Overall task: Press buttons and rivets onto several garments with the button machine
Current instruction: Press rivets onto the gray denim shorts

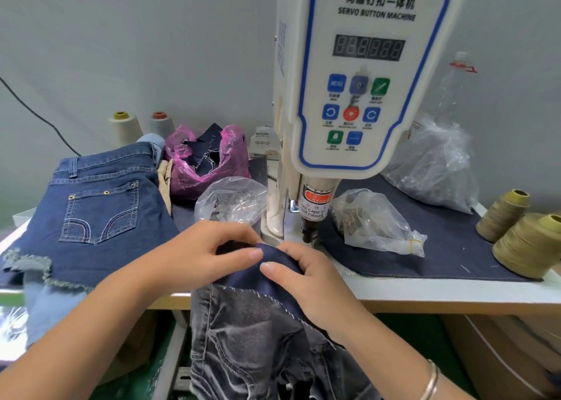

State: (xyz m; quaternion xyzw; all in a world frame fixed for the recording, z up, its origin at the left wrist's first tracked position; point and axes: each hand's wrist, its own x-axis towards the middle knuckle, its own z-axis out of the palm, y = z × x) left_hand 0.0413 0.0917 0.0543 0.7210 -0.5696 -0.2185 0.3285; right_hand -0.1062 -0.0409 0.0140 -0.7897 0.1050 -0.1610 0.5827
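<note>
The white servo button machine stands at centre, its press head just above the table. A dark denim garment hangs over the table's front edge, its top edge lifted to just in front of the press head. My left hand pinches that edge from the left, thumb on top. My right hand pinches it from the right, fingers curled over the fold. Two clear bags of metal buttons and rivets lie beside the machine, one on the left and one on the right.
A pair of blue denim shorts with pocket rivets lies at left. A pink bag of dark scraps sits behind. Thread cones stand at back left and right. A large clear bag lies at back right.
</note>
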